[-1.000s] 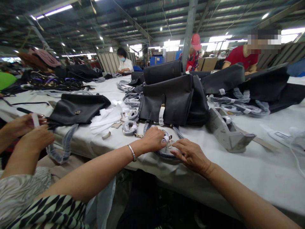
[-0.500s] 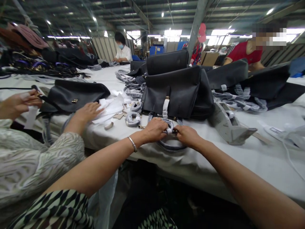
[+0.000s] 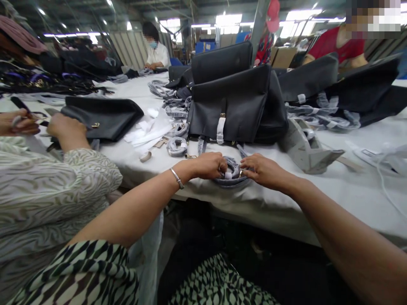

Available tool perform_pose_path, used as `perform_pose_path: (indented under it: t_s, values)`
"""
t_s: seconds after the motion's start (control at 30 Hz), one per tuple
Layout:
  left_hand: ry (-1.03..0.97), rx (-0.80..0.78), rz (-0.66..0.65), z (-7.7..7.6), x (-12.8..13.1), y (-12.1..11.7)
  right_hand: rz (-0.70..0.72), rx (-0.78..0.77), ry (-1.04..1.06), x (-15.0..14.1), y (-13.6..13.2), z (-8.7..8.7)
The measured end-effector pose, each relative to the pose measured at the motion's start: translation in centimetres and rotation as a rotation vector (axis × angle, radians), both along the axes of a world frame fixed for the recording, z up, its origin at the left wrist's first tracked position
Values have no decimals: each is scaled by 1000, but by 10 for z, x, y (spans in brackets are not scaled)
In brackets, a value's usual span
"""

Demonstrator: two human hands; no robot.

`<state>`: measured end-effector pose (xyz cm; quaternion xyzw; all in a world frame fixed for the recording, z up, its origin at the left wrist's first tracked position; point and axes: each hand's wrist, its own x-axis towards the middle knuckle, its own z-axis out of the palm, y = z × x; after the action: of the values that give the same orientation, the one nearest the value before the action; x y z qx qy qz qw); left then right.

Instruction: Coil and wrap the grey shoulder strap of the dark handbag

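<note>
A coiled strap (image 3: 233, 166) wrapped in clear plastic lies at the table's front edge, bound with a white band. My left hand (image 3: 211, 165) is closed on the coil's left side, its fingertips partly hidden. On the other side my right hand (image 3: 263, 170) has thumb and fingers apart, beside a small gold clasp (image 3: 241, 173). A wrapped bag handle (image 3: 233, 183) curves below the coil. Just behind stands a black handbag (image 3: 227, 114) with a white-wrapped buckle tab (image 3: 220, 130) on its front.
A grey tape dispenser (image 3: 310, 148) sits right of the bag. Wrapped strap coils (image 3: 177, 146) and white paper (image 3: 149, 131) lie to the left. A co-worker's hands (image 3: 68, 127) work near another black bag (image 3: 104, 118). More bags (image 3: 365, 93) stand at right.
My right hand has loosened its pinch and shifted slightly right, its fingers now apart. My left hand stays at the coil. The co-worker's nearer hand has moved left, and the view has tilted down.
</note>
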<state>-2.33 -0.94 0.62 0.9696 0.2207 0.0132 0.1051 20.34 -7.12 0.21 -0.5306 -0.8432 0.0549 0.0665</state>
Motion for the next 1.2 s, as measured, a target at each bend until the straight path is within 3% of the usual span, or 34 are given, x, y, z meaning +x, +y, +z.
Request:
perform_pose_path:
  t_s: [0.13,0.2,0.27,0.4,0.5,0.6,0.63,0.7,0.77,0.83,0.93,1.03,1.1,1.2]
  values:
    - [54,-85,-19,12,-2,-3,76,180,109,-1,-24,-10]
    - [71,-144,-14,16,-5,-6,157,202,122,-3,-37,-22]
    - [66,-144,-26,15,-6,-13,152,210,91,-5,-45,-36]
    - [25,159,-8,-9,-5,-36,56,215,57,-7,-47,-51]
    - [-36,357,106,-32,-2,-49,130,184,89,1,-40,-43]
    - [-73,397,125,-44,1,-49,165,192,209,16,-22,-28]
    - [-79,395,117,-45,1,-47,101,212,240,20,-12,-24]
    - [-97,392,95,-47,1,-43,-166,224,256,25,14,-16]
    - [-123,400,85,-49,1,-40,-462,120,186,22,45,-14]
    - [-142,403,93,-51,1,-40,-658,4,96,14,74,-15]
    - [-157,398,115,-58,1,-41,-752,11,67,3,97,-19]
    - [-262,458,113,-70,2,-37,-770,120,157,6,98,-17]
    - [-427,586,106,-83,5,-30,-768,266,256,17,95,-6]
    - [-599,767,109,-100,12,-17,-738,504,488,36,108,24]
